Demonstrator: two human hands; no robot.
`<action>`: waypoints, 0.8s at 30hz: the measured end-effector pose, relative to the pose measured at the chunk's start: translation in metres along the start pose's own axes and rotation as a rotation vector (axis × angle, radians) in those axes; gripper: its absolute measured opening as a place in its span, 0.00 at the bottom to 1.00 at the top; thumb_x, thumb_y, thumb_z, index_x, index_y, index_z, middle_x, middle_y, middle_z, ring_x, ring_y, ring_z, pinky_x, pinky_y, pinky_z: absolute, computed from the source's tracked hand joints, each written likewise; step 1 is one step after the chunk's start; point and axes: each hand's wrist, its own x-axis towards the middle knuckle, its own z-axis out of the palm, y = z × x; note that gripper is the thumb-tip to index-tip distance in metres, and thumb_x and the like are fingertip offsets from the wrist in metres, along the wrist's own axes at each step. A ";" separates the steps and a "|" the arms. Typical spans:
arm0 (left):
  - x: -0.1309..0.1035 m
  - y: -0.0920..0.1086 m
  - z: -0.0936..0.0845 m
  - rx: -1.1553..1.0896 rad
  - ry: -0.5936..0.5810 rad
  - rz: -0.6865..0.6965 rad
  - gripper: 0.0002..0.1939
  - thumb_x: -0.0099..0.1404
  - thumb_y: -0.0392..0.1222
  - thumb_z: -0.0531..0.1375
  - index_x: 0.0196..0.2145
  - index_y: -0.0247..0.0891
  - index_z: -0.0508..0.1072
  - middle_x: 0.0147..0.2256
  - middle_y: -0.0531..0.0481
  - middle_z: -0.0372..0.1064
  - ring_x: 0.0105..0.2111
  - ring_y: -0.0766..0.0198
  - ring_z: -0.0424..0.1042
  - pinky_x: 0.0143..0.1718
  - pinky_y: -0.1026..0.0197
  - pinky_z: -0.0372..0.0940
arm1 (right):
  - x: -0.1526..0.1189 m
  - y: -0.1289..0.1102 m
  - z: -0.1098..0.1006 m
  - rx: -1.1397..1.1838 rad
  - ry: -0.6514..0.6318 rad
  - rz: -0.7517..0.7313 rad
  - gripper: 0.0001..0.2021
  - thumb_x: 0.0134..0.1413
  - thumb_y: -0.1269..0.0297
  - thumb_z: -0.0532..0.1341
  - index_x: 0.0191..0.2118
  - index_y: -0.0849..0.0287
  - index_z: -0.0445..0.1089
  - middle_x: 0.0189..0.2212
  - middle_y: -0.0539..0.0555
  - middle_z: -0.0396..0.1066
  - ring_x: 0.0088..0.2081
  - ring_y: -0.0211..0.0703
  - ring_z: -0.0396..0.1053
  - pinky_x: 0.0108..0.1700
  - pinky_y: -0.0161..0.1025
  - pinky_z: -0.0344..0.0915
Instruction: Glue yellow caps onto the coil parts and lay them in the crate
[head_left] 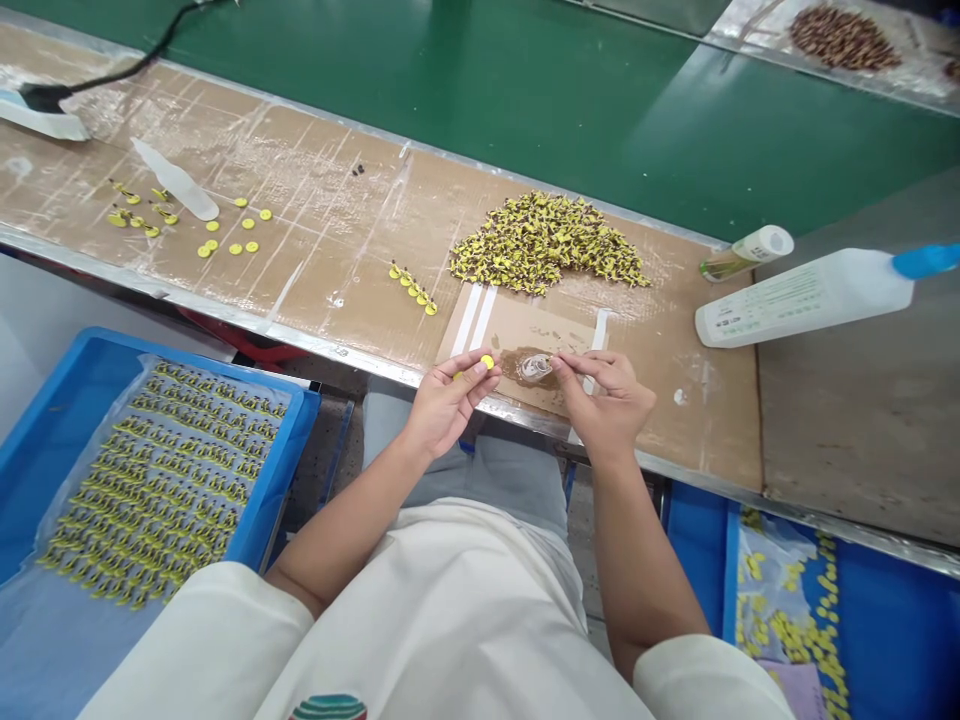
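My left hand (pixel 452 398) pinches a small round yellow disc (pixel 487 361) between thumb and fingertips, with another bit of yellow showing among the fingers. Close by, my right hand (pixel 609 402) has its thumb and forefinger pressed together at the edge of a clear wet puddle (pixel 535 368); whatever tiny piece they grip is too small to name. The puddle lies on a cardboard sheet (pixel 555 325) held with white tape. Behind it rises a heap of small yellow-and-dark pieces (pixel 551 240). A short row of discs with dark pieces on top (pixel 412 287) stands to the left.
Loose yellow discs (pixel 236 249) and a white nozzle bottle (pixel 176 180) lie farther left. On the right are a large white bottle with a blue cap (pixel 817 297) and a small white container (pixel 750 252). Blue trays (pixel 296 440) flank me below the table; a green surface (pixel 450 85) runs behind.
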 end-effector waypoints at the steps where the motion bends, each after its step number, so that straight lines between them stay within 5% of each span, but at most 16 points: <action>1: 0.000 0.000 0.000 0.000 0.004 -0.002 0.11 0.57 0.31 0.65 0.40 0.30 0.77 0.39 0.45 0.76 0.38 0.69 0.75 0.47 0.67 0.68 | 0.000 0.000 0.000 -0.003 -0.005 0.000 0.07 0.50 0.63 0.68 0.37 0.53 0.77 0.32 0.51 0.77 0.36 0.43 0.72 0.43 0.45 0.71; 17: 0.000 0.001 -0.001 0.009 -0.006 -0.004 0.12 0.57 0.31 0.65 0.41 0.32 0.77 0.39 0.46 0.76 0.39 0.69 0.75 0.48 0.66 0.68 | 0.001 0.001 0.000 -0.006 -0.016 -0.030 0.07 0.50 0.63 0.68 0.38 0.52 0.77 0.32 0.51 0.77 0.37 0.44 0.72 0.44 0.46 0.71; 24: -0.001 0.001 -0.001 -0.005 -0.017 -0.005 0.12 0.58 0.31 0.64 0.41 0.31 0.77 0.38 0.46 0.76 0.39 0.69 0.75 0.47 0.67 0.68 | 0.005 0.003 -0.006 -0.126 -0.047 -0.177 0.08 0.51 0.66 0.67 0.39 0.50 0.77 0.33 0.49 0.78 0.37 0.43 0.73 0.47 0.48 0.69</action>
